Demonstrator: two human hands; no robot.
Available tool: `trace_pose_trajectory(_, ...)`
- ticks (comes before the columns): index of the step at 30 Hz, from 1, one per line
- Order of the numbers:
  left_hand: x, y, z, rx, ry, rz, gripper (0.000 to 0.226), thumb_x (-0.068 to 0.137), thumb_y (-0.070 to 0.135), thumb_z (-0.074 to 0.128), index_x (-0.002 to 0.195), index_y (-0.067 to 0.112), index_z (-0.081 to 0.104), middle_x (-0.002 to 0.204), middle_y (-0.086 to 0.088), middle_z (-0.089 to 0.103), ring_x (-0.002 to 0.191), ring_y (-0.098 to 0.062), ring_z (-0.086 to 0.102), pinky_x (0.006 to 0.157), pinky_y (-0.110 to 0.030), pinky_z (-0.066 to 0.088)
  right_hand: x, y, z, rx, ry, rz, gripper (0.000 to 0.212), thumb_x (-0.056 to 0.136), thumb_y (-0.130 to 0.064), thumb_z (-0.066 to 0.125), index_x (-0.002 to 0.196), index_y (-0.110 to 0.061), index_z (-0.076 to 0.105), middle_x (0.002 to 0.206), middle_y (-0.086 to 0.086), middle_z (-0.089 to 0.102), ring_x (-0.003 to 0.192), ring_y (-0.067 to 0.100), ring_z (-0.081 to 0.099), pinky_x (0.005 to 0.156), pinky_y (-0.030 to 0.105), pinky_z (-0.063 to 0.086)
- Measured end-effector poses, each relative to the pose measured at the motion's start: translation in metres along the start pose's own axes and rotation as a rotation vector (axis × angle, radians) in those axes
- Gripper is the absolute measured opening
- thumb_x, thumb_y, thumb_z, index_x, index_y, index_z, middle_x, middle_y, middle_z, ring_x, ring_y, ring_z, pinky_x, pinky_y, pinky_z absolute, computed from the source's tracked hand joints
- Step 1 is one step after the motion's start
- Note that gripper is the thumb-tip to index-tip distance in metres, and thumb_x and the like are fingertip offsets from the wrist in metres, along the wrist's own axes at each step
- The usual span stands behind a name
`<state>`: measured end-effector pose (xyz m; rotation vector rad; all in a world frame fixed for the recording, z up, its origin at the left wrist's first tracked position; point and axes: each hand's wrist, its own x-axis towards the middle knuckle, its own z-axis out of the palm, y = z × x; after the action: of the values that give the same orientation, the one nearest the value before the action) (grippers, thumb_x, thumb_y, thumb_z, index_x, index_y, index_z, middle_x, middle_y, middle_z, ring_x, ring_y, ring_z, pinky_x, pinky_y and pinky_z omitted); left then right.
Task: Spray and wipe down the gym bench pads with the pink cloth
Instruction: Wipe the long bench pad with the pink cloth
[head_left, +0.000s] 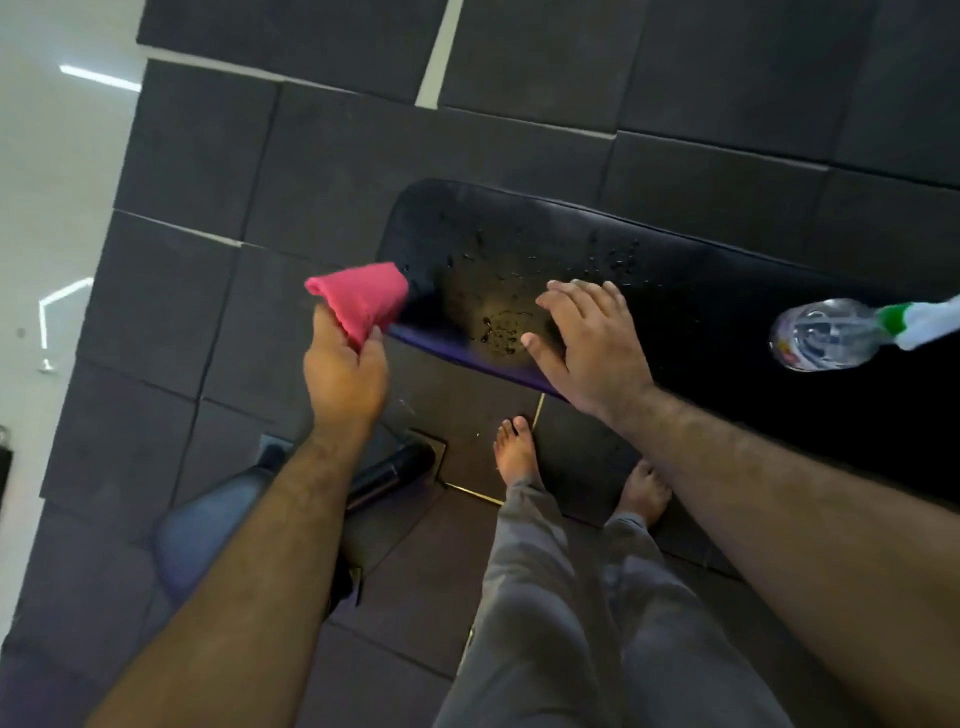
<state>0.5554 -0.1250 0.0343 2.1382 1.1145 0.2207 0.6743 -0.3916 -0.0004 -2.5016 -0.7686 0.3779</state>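
Left of centre, the left hand (345, 371) pinches the pink cloth (361, 299), soft, light, best bunched. The right hand (587, 343) spreads flat on the wet, slippery bench pad (701, 291).

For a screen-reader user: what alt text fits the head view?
Seen from above, a left hand holds a pink cloth at the end of a black bench pad beaded with droplets; the open right hand rests there, a spray bottle lying farther along.
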Motion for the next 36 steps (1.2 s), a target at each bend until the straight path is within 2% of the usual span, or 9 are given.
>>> trace_pose_trajectory(3, 0.013, -0.003, 0.011, 0.123, -0.029, 0.096, 0.063, 0.093, 0.018, 0.059, 0.156, 0.018, 0.053, 0.107, -0.012, 0.078, 0.09, -0.035, 0.07, 0.079, -0.039, 0.052, 0.007, 0.001, 0.016, -0.116, -0.045, 0.028, 0.058, 0.105, -0.048, 0.057, 0.156, -0.021, 0.048, 0.17, 0.008, 0.04, 0.162, 0.032, 0.027, 0.133, 0.061, 0.013)
trace_pose_trajectory(5, 0.019, -0.004, 0.029, 0.26, -0.254, 0.234, 0.072, 0.095, 0.007, 0.065, 0.164, 0.014, 0.047, 0.146, -0.02, 0.069, 0.128, -0.042, 0.067, 0.109, -0.052, 0.05, 0.008, 0.005, 0.023, -0.164, -0.058, 0.039, 0.064, 0.105, -0.049, 0.056, 0.16, -0.022, 0.041, 0.175, 0.009, 0.032, 0.165, 0.034, 0.019, 0.133, 0.063, 0.008)
trace_pose_trajectory(8, 0.018, -0.017, 0.052, 0.629, -0.602, 0.465, 0.083, 0.099, 0.047, 0.07, 0.172, 0.025, 0.037, 0.181, -0.009, 0.03, 0.167, -0.034, 0.027, 0.135, -0.055, 0.018, 0.007, 0.013, 0.032, -0.214, -0.079, 0.056, 0.073, 0.104, -0.053, 0.055, 0.166, -0.022, 0.032, 0.178, 0.01, 0.024, 0.166, 0.035, 0.013, 0.133, 0.062, 0.003)
trace_pose_trajectory(15, 0.039, -0.025, 0.098, 0.487, -0.403, 0.274, 0.118, 0.094, 0.091, 0.046, 0.176, 0.029, -0.013, 0.185, -0.004, -0.015, 0.17, -0.032, -0.016, 0.135, -0.06, -0.011, 0.001, 0.031, 0.061, -0.31, -0.123, 0.102, 0.085, 0.102, -0.066, 0.034, 0.173, -0.028, 0.007, 0.182, 0.008, -0.004, 0.167, 0.034, -0.009, 0.131, 0.06, -0.005)
trace_pose_trajectory(19, 0.046, -0.019, 0.125, 0.541, -0.332, 0.19, 0.115, 0.095, 0.093, 0.035, 0.176, 0.025, -0.01, 0.185, -0.005, -0.014, 0.17, -0.033, -0.016, 0.133, -0.061, -0.015, 0.0, 0.037, 0.079, -0.365, -0.075, 0.106, 0.085, 0.103, -0.066, 0.032, 0.173, -0.028, 0.003, 0.181, 0.006, -0.013, 0.166, 0.033, -0.016, 0.131, 0.058, -0.011)
trace_pose_trajectory(25, 0.112, 0.001, 0.128, 0.505, -0.262, 0.082, 0.089, 0.105, 0.076, 0.018, 0.178, 0.025, 0.004, 0.186, -0.01, 0.001, 0.171, -0.036, 0.003, 0.135, -0.062, 0.005, 0.0, 0.04, 0.089, -0.407, -0.036, 0.089, 0.086, 0.102, -0.064, 0.032, 0.173, -0.026, 0.004, 0.181, 0.009, -0.009, 0.167, 0.036, -0.012, 0.131, 0.059, -0.012)
trace_pose_trajectory(27, 0.11, 0.011, 0.135, 0.532, -0.285, 0.158, 0.085, 0.104, 0.071, 0.009, 0.178, 0.029, 0.007, 0.186, -0.01, 0.001, 0.171, -0.036, 0.003, 0.135, -0.062, 0.004, 0.0, 0.039, 0.09, -0.401, -0.032, 0.084, 0.086, 0.102, -0.063, 0.033, 0.173, -0.025, 0.005, 0.181, 0.01, -0.009, 0.167, 0.037, -0.011, 0.131, 0.06, -0.01)
trace_pose_trajectory(32, 0.045, -0.025, 0.123, 0.646, -0.497, 0.715, 0.092, 0.104, 0.079, 0.035, 0.178, 0.034, 0.007, 0.186, -0.007, -0.004, 0.171, -0.037, -0.005, 0.135, -0.064, 0.0, -0.003, 0.039, 0.087, -0.404, -0.034, 0.081, 0.085, 0.103, -0.061, 0.035, 0.173, -0.023, 0.007, 0.182, 0.011, -0.005, 0.167, 0.038, -0.007, 0.132, 0.065, -0.002)
trace_pose_trajectory(36, 0.083, -0.051, 0.1, 0.734, -0.506, 0.7, 0.103, 0.096, 0.091, 0.034, 0.175, 0.04, -0.01, 0.186, -0.004, -0.009, 0.171, -0.035, -0.008, 0.136, -0.064, 0.002, -0.002, 0.042, 0.089, -0.4, -0.014, 0.069, 0.085, 0.103, -0.06, 0.036, 0.173, -0.022, 0.009, 0.182, 0.012, -0.003, 0.167, 0.038, -0.005, 0.131, 0.066, 0.0)
